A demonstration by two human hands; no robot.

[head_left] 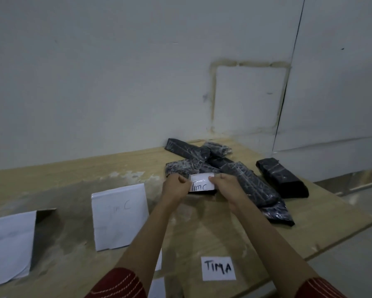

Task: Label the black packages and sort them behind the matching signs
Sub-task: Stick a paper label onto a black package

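A white label reading "Tim C" (202,183) lies on a black package (202,192) at the near side of a pile of several black packages (245,179). My left hand (175,186) pinches the label's left edge and my right hand (224,183) pinches its right edge. A standing folded sign marked "Tim C" (119,216) is left of my hands. Another folded sign (8,246) stands at the far left, its writing too faint to read. A loose label reading "Tim A" (218,268) lies flat near the table's front edge.
The wooden table (266,239) ends on the right along a slanted edge, with floor beyond. A white wall runs right behind the pile. One black package (281,178) lies apart at the right. Scraps of white paper (157,287) show beneath my left forearm.
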